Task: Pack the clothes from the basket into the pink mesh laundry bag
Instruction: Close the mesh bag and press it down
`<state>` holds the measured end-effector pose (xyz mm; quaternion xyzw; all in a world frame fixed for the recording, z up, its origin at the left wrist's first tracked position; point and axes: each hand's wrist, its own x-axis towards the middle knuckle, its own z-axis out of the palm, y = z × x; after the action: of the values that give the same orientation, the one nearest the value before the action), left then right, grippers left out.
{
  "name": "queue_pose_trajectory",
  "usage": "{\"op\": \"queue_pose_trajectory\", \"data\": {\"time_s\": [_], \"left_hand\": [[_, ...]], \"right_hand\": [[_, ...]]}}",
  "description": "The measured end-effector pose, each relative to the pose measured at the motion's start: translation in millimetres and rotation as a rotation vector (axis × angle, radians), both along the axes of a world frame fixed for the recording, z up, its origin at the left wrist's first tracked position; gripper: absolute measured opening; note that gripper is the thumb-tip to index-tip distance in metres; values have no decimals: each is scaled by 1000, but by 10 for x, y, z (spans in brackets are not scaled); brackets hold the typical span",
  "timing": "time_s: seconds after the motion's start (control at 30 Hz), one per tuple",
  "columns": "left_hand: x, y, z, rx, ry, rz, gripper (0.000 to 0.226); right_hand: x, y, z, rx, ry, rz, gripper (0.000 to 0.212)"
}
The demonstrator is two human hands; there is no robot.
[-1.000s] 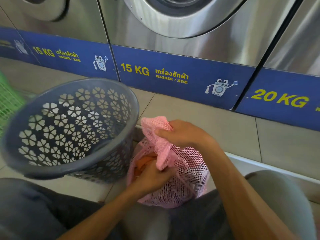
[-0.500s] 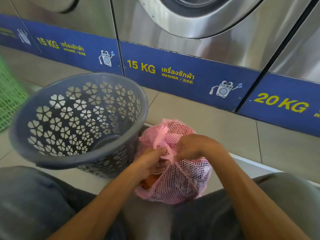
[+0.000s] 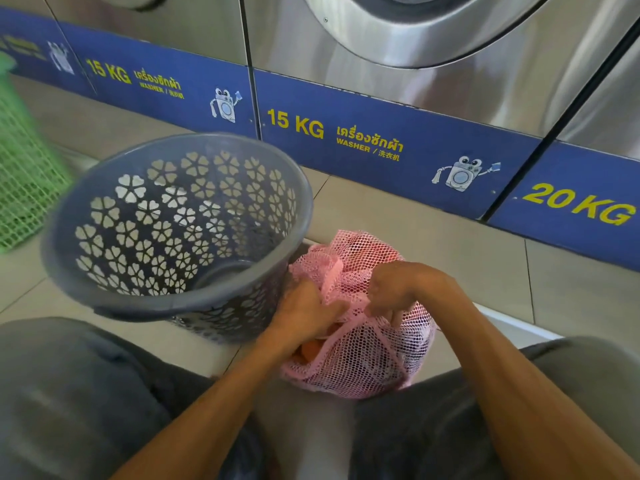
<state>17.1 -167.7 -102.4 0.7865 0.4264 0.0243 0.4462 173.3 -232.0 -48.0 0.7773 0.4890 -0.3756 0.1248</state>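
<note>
Left hand (image 3: 304,311) risen to bag mouth, both hands gripping pink mesh bag (image 3: 363,355), right hand (image 3: 398,292), washers (image 3: 381,133) marked "15 KG", "20 KG"

One head-worn camera looks forward and steeply down, close above the tiled floor (image 3: 433,244) before washers (image 3: 398,109).

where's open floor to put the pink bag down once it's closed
Bare tile lies right of the pink mesh bag, bounded by the blue washer panel and the right arm. More lies between the grey basket and the panel. Crowded: both hands grip the bag tight against the basket; a green basket blocks far left.
</note>
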Motion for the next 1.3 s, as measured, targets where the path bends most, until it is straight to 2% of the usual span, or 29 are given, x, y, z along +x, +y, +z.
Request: {"op": "queue_pose_trajectory", "data": {"time_s": [0.03, 0.07, 0.13, 0.2, 0.27, 0.37, 0.43, 0.7, 0.8, 0.9, 1.0, 1.1, 1.17, 1.23, 1.27, 1.3], "left_hand": [[-13, 19, 10, 98, 82, -58, 32], [-22, 49, 27, 103, 152, -128, 38], [-29, 94, 60, -64, 209, -289, 39], [9, 55, 77, -110, 143, -428, 25], [72, -34, 44, 26, 3, -473, 25], [178, -160, 6, 122, -156, -478, 25], [198, -188, -17, 118, -180, -480, 21], [270, -180, 39, 166, -138, -497, 22], [256, -132, 54, 178, -133, -468, 21], [194, -4, 65, 142, -87, -407, 24], [93, 131, 64, 169, 0, -397, 24], [25, 250, 72, 180, 13, -351, 24], [41, 263, 107, 165, -34, -329, 23], [85, 222, 137, 132, -92, -339, 24], [101, 195, 141, 129, -116, -347, 24], [116, 172, 138, 125, -146, -350, 23]], "right_hand": [[7, -22, 20, -17, 23, -24, 27], [16, -45, 37, -25, 37, -43, 28], [24, -95, 55, -33, 43, -51, 33], [25, -152, 52, -43, 57, -53, 35], [14, -183, 25, -52, 78, -49, 33], [24, -259, 8, -27, 93, -38, 30], [40, -311, 17, -7, 91, -33, 30], [78, -441, 50, 36, 78, -28, 38], [64, -452, 61, 35, 99, -49, 33], [40, -483, 66, -61, 153, -88, 25], [158, -591, 130, -158, 148, -180, 28], [389, -719, 211, -91, 67, -413, 29], [457, -749, 174, -1, -68, -478, 23], [428, -726, 114, 90, -281, -340, 15], [374, -696, 62, 156, -316, -239, 11], [295, -658, 25, 222, -268, -169, 20]]}}
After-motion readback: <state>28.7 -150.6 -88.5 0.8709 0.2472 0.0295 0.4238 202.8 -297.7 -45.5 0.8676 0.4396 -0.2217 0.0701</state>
